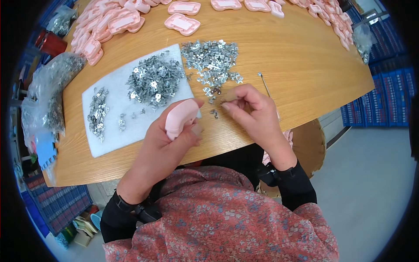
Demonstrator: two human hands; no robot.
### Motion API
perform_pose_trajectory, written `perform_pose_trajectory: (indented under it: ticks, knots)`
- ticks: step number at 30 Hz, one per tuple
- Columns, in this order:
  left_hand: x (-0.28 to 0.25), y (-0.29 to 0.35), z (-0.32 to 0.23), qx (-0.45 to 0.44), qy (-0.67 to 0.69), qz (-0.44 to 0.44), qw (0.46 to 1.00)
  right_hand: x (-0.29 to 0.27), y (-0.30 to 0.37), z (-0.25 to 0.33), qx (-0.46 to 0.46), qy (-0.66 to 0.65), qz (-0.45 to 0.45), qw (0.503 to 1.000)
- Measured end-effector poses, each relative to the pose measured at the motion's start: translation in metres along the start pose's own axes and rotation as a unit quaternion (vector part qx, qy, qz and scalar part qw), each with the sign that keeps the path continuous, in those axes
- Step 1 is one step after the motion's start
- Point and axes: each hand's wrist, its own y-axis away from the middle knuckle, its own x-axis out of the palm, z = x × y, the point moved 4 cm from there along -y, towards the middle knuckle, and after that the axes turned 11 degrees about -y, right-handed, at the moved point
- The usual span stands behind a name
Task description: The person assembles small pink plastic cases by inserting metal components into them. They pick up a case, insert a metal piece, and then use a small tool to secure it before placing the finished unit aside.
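My left hand is closed around a pink plastic shell, tilted up above the front of the table. To its right, my right hand has thumb and forefinger pinched together, the forefinger in a tan cover. Whatever lies between those fingertips is too small to make out. Just below and left of the pinch sit a few loose metal clips. Beyond, a loose heap of small silver metal pieces lies on the wood. A larger heap of metal pieces rests on a white foam mat at the left.
Many pink shells line the table's far side and both far corners. A thin metal rod lies right of my right hand. Clear bags of metal parts and a red canister stand at the left edge. Blue racks are at the right.
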Motion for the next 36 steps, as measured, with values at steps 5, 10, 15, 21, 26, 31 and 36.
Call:
perform_pose_trajectory:
  ticks: [5, 10, 15, 21, 26, 31, 36]
  knots:
    - [0.008, -0.015, -0.003, -0.043, 0.111, 0.018, 0.993, 0.009, 0.005, 0.006, -0.002, -0.304, 0.065, 0.95]
    - [0.004, -0.022, -0.001, -0.086, 0.192, 0.088, 0.974, 0.017, 0.007, 0.012, -0.005, -0.326, 0.108, 0.939]
    - [-0.001, -0.023, 0.005, -0.086, 0.183, 0.115, 0.973, 0.018, 0.004, 0.017, -0.055, -0.222, 0.173, 0.958]
    - [-0.008, -0.022, 0.004, -0.099, 0.249, 0.052, 0.962, 0.025, 0.004, 0.027, -0.107, -0.151, 0.032, 0.982]
    - [-0.008, -0.024, 0.003, -0.067, 0.266, 0.028, 0.961, 0.037, 0.008, 0.021, -0.111, -0.173, -0.006, 0.979]
    - [-0.004, -0.025, 0.009, -0.05, 0.227, 0.023, 0.972, 0.042, 0.006, 0.023, -0.062, -0.277, -0.018, 0.959]
    - [-0.001, -0.025, 0.013, -0.038, 0.209, 0.027, 0.977, 0.045, 0.002, 0.022, -0.009, -0.314, -0.023, 0.949]
